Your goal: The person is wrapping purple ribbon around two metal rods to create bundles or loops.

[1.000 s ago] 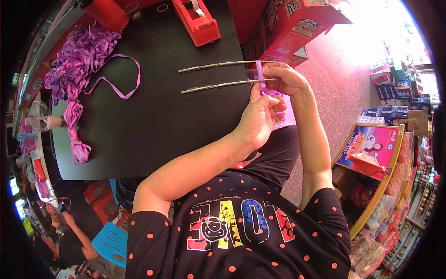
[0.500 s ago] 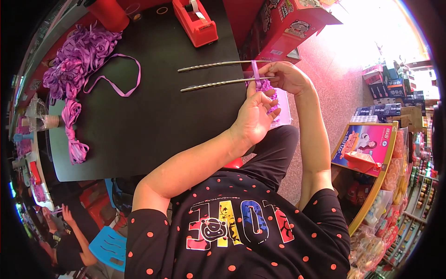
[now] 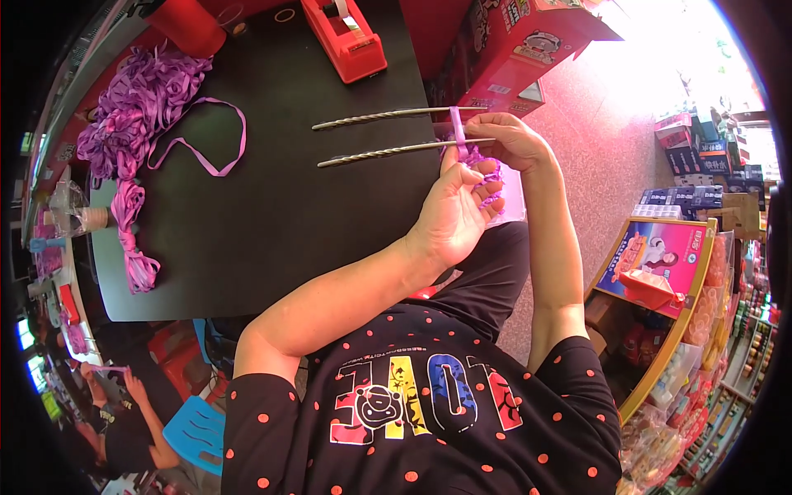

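Two spiral-grooved metal rods [image 3: 375, 154] lie side by side, their grooved ends reaching left over the black table. A purple ribbon [image 3: 457, 125] passes across both near their right ends. My left hand [image 3: 452, 210], palm up with fingers curled, has its index fingertip against the ribbon and the nearer rod; its grip on the ribbon is partly hidden. My right hand [image 3: 516, 140] is closed at the rods' right ends, thumb and fingertips together by the ribbon. A crinkled purple ribbon mass [image 3: 488, 177] shows behind my left fingers.
A heap of purple ribbon [image 3: 148, 103] lies on the black table [image 3: 247, 256]'s left, near a red cylinder [image 3: 186, 29]. A red tape dispenser [image 3: 351, 45] stands at the far edge. Right of it is a red carton [image 3: 511, 58]. Another person [image 3: 132, 412] sits at lower left beside a blue chair [image 3: 196, 433].
My right fingers have dropped slightly and drawn together beside the ribbon. The rods and left hand have barely shifted. The person at lower left now holds a purple strip stretched between raised hands.
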`<state>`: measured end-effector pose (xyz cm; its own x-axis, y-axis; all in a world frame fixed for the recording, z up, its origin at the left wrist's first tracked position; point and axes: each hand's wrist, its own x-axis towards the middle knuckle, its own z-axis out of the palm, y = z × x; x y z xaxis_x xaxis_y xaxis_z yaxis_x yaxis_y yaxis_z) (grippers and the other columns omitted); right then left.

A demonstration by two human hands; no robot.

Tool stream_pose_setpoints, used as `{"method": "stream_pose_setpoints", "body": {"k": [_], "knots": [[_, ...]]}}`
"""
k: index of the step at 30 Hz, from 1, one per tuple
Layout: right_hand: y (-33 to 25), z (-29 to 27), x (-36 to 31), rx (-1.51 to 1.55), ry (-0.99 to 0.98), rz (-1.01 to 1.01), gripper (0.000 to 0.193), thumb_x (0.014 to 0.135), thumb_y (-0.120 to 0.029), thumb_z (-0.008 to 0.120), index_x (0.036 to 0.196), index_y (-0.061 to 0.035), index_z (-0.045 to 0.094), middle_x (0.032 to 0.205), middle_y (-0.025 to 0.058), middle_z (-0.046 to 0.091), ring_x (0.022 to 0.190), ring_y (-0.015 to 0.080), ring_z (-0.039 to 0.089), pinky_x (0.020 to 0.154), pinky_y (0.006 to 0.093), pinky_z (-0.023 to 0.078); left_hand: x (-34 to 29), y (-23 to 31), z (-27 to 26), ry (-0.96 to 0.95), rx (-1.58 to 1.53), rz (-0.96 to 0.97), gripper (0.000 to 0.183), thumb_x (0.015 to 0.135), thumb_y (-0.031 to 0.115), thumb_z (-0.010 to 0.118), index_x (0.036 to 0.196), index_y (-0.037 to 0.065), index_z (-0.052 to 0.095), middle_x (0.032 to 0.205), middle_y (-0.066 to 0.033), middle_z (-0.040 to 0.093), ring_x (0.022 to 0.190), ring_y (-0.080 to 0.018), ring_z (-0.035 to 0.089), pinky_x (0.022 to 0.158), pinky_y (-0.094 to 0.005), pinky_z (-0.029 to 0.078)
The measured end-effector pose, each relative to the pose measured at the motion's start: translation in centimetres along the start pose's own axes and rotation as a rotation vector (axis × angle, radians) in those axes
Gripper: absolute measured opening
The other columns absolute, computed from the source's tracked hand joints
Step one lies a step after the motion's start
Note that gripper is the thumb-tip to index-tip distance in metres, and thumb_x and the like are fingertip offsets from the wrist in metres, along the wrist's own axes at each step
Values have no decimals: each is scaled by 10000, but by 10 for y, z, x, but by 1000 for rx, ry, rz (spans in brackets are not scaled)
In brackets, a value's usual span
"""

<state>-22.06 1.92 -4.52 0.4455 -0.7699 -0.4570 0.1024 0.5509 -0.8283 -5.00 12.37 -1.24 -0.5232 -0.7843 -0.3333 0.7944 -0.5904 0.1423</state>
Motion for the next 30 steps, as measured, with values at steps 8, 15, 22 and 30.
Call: {"method": "stream_pose_setpoints", "body": {"k": [8,15,22,30], "knots": [[19,14,27,214,-245,-7,251,850,-135,657,1030,27,591,896,56,641,781,134,611,718,267,505,-2,2,2,8,-25,-23,531,778,117,562,1267,247,401,1088,-29,515,994,-198,499,895,-367,409],[31,11,44,210,-450,-81,266,861,-246,668,951,-10,584,775,-15,570,645,61,520,561,201,432,-2,4,4,26,-19,-43,598,779,116,546,1332,251,366,1098,-33,515,990,-191,500,893,-366,412],[-7,-1,10,-590,-90,-198,244,804,-231,694,857,0,634,723,-22,558,657,68,501,580,240,413,1,3,1,-26,-42,-36,513,785,107,541,1264,237,411,1097,-42,518,998,-198,503,893,-380,421],[-61,56,-26,-1207,40,-723,157,844,-87,617,991,-54,660,831,62,581,766,180,592,690,313,477,-1,5,3,22,-29,-33,457,787,103,545,1208,242,433,1090,-40,515,999,-205,503,879,-374,424]]}}
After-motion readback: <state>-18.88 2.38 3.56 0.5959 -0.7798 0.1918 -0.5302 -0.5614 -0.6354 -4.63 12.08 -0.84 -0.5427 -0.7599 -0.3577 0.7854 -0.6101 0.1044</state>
